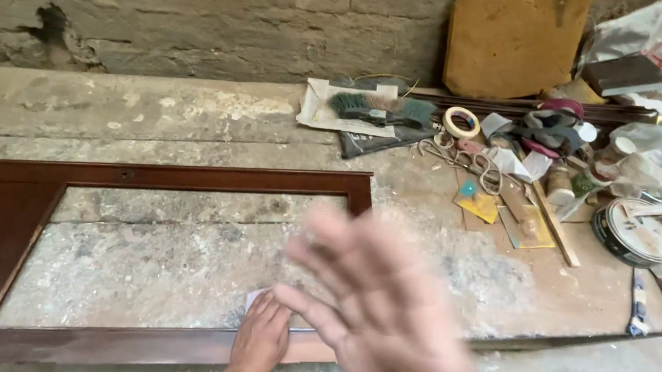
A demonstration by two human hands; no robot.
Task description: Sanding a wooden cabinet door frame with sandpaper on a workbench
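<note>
- While your left hand [258, 341] presses down flat on the near rail of the dark brown wooden frame [156, 175], what looks like a small pale sheet [254, 296] sticks out from under its fingers, so that hand seems to be pinning the sheet against the wood rather than gripping anything
- Your right hand [383, 320] is raised close to the camera, fingers spread wide and empty; it is blurred, so you can't read more from it than that
- The frame lies flat on the worn, dusty workbench [192, 116], at the near left, with its open middle showing the bench surface
- As for progress, the rail just right of your left hand looks paler than the rest, which I judge to be a rubbed-down patch; the far rail and the left side still show dark finish, so most of the frame looks untouched
- Far right, well apart from both hands, sit a brush [379, 110], a roll of tape [462, 122], scissors [463, 157] and a round tin [638, 232]
</note>
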